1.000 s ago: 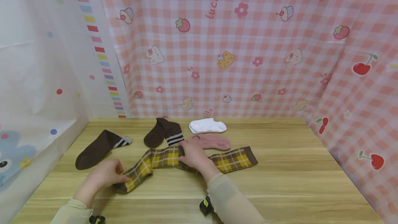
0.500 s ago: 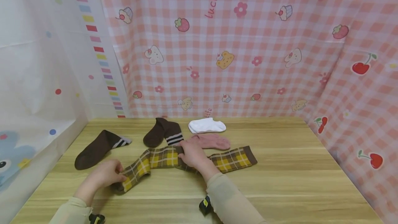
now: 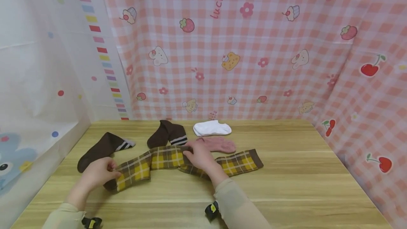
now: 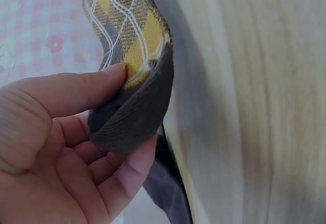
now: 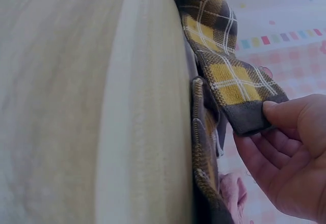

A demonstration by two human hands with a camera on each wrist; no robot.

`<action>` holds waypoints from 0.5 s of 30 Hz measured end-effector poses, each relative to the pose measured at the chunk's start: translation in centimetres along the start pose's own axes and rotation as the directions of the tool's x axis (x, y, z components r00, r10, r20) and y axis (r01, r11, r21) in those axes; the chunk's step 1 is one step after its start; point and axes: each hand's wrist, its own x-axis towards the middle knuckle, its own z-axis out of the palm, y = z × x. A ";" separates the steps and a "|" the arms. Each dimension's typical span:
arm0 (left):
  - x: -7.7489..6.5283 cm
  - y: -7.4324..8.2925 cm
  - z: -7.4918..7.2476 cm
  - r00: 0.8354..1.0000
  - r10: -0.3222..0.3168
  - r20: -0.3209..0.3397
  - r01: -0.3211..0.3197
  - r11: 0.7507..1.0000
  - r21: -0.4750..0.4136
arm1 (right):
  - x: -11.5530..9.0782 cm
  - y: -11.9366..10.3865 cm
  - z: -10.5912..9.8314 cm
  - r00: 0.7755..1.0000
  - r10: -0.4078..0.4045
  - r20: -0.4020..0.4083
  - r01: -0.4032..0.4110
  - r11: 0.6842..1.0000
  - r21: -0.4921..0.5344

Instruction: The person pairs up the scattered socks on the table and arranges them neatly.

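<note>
A yellow-and-brown plaid sock (image 3: pixel 165 157) stretches between both hands, its middle slightly bent. My left hand (image 3: pixel 96 174) pinches its dark brown toe (image 4: pixel 137 107) between thumb and fingers. At the other end, my right hand (image 3: pixel 201 160) pinches the brown cuff (image 5: pixel 247 117). Under the right hand lies a second plaid sock (image 3: pixel 240 163), its brown cuff pointing right and its middle hidden by the hand and wrist. In the right wrist view, the held cuff stands above the second sock's edge (image 5: pixel 204 137).
Behind the left hand lies a dark brown sock (image 3: pixel 98 151) with striped cuff. A matching brown sock (image 3: pixel 159 135) sits behind the held sock, partly covered. A white ankle sock (image 3: pixel 211 128) and a pink sock (image 3: pixel 220 144) lie at the back of the wooden table (image 3: pixel 302 186).
My left hand has moved left and a little away from me, drawing the plaid sock longer and straighter. The right hand keeps its grip on the cuff, barely shifted.
</note>
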 end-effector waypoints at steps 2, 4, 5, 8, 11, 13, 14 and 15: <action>0.0 -0.1 -0.5 1.000 -0.016 -0.013 0.016 1.000 -0.004 | 0.0 0.1 -0.2 1.000 0.001 -0.012 -0.001 0.999 0.038; -0.1 -0.2 -0.9 0.999 -0.028 -0.026 0.028 1.000 -0.008 | -0.2 0.1 -0.4 1.000 0.017 -0.025 -0.015 0.997 0.077; -0.2 -0.2 -1.1 0.999 -0.033 -0.032 0.032 0.999 -0.010 | -0.3 0.1 -0.5 0.999 0.024 -0.035 -0.020 0.996 0.091; -0.4 -0.3 -1.5 0.998 -0.037 -0.060 0.036 0.999 -0.019 | -0.6 -0.1 -0.9 0.996 0.044 -0.072 -0.034 0.991 0.132; -0.6 -0.4 -1.6 0.994 -0.029 -0.104 0.027 0.999 -0.022 | -0.8 -0.2 -1.3 0.992 0.043 -0.120 -0.023 0.987 0.162; -0.6 -0.4 -1.7 0.990 -0.022 -0.136 0.019 1.000 -0.022 | -0.8 -0.1 -1.5 0.988 0.040 -0.147 -0.014 0.985 0.173; -0.6 -0.4 -1.8 0.989 -0.021 -0.149 0.017 1.000 -0.026 | -0.9 0.0 -1.6 0.986 0.037 -0.160 -0.009 0.984 0.175; -0.6 -0.4 -1.8 0.987 -0.022 -0.158 0.017 0.999 -0.032 | -0.9 0.0 -1.7 0.985 0.032 -0.171 -0.001 0.984 0.181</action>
